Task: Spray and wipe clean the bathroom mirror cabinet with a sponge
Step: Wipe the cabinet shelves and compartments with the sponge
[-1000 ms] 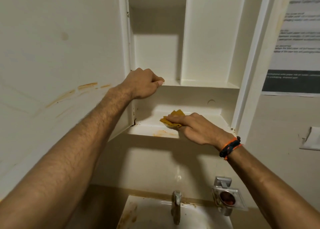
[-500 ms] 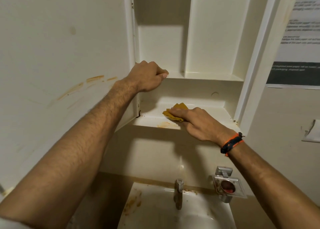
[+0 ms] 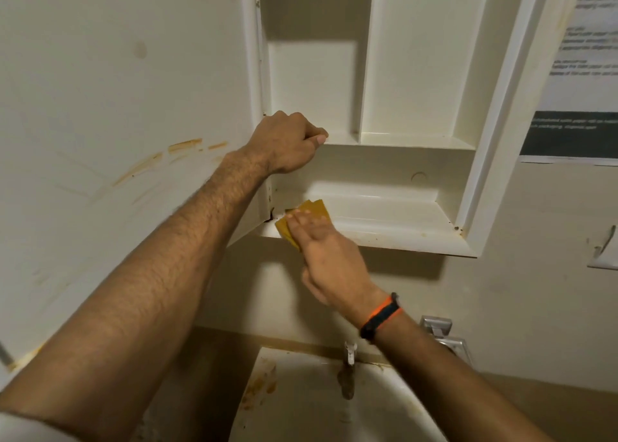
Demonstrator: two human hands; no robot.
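The white mirror cabinet [image 3: 414, 73] stands open, its shelves bare. The open door's inner side [image 3: 117, 107] fills the left and carries orange-brown streaks. A yellow sponge [image 3: 316, 209] lies flat at the left front corner of the bottom shelf [image 3: 394, 227]. My right hand [image 3: 329, 257] presses on the sponge with straight fingers. My left hand [image 3: 287, 147] grips the front edge of the middle shelf at its left end, fingers curled over it.
Below is a stained white sink [image 3: 301, 401] with a metal tap [image 3: 350, 354]. A metal soap holder [image 3: 444, 336] is fixed to the wall, partly behind my right forearm. A printed notice [image 3: 582, 73] hangs at the right. Rust spots mark the cabinet's lower right corner [image 3: 458, 229].
My right hand has slid the sponge left and toward the front edge of the bottom shelf, over the orange stain. My left hand has kept its grip on the middle shelf.
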